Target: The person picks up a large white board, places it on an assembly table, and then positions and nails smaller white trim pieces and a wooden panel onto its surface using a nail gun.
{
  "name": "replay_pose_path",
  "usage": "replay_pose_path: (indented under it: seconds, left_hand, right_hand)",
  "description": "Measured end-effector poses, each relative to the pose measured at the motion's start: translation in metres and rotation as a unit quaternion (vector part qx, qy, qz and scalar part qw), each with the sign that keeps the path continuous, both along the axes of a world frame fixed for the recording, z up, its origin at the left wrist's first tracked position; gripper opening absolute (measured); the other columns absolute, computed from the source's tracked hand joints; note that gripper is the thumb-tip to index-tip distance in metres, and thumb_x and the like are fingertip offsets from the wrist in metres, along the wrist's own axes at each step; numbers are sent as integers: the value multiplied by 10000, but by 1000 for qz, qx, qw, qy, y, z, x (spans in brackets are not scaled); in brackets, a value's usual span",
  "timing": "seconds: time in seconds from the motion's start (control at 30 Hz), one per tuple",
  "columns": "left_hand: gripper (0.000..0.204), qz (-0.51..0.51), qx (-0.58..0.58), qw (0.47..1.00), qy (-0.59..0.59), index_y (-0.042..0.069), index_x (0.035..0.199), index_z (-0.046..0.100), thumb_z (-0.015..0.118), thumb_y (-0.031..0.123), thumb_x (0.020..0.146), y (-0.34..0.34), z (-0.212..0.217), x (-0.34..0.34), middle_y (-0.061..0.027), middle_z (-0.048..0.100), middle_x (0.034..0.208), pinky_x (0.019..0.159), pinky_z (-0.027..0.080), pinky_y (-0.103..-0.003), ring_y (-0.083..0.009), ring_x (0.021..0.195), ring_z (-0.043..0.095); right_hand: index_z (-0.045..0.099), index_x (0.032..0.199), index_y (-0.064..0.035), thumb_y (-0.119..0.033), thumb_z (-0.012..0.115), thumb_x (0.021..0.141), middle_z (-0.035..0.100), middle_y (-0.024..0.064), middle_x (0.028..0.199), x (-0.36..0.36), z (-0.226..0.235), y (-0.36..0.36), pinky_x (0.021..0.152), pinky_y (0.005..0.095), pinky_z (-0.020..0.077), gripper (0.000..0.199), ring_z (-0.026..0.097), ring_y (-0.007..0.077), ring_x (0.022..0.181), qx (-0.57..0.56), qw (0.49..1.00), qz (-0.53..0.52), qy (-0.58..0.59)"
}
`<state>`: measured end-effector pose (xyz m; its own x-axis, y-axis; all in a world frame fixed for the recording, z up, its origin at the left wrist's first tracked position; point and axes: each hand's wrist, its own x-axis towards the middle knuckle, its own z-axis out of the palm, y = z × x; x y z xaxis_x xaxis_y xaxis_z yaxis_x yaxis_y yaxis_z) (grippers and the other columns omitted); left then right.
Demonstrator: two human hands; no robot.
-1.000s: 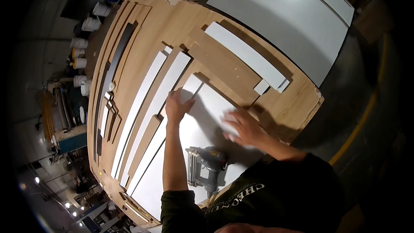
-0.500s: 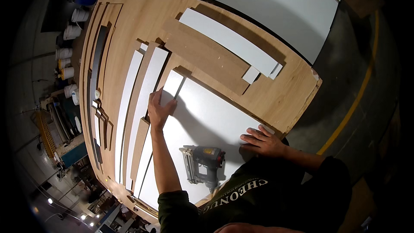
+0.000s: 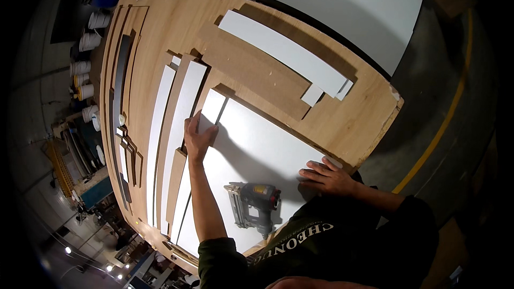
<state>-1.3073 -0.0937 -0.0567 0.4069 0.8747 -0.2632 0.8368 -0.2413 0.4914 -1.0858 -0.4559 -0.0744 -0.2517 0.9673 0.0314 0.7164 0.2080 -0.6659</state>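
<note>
A large white panel (image 3: 262, 139) lies flat in front of me on the wooden worktable. Along its left edge runs a narrow white strip (image 3: 213, 104), with a thin dark gap between the two. My left hand (image 3: 199, 138) is closed over this strip, thumb on top and fingers round its outer side; the fingertips are partly hidden. At the panel's right end my right hand (image 3: 331, 177) rests flat, fingers spread near the far edge. Between my forearms a grey and black nail gun (image 3: 256, 206) lies on its side on the panel, close to my body.
Beyond the panel, a white strip (image 3: 284, 51) sits on a brown board (image 3: 251, 67), beside a small white block (image 3: 311, 95). Several long white and brown strips (image 3: 182, 91) lie to the left. Another white panel (image 3: 332, 10) stands past the worktable's (image 3: 369, 112) far edge.
The whole view has shifted very slightly. Both hands, the strip, the panel and the nail gun keep their places relative to each other.
</note>
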Motion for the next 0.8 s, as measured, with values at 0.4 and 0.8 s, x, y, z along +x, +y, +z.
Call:
replay_pose_path:
  seconds: [0.4,0.8]
  left_hand:
    - [720,-6,-15,1000,-21,17,1254,569,792,261,614,2,-5,-4,-111,512,1004,765,490,-371,-238,884,545]
    - [673,10,-33,997,-70,10,1253,562,794,176,644,0,-6,-5,-114,529,1055,798,491,-357,-246,937,566]
  right_hand:
    - [526,1304,-274,-348,612,761,398,-30,1463,2,-4,-2,1107,484,215,554,370,194,1347,-27,998,36,-46]
    - [377,1369,-25,-224,710,760,440,130,1325,-7,23,231,994,404,406,722,499,291,1150,61,981,-106,150]
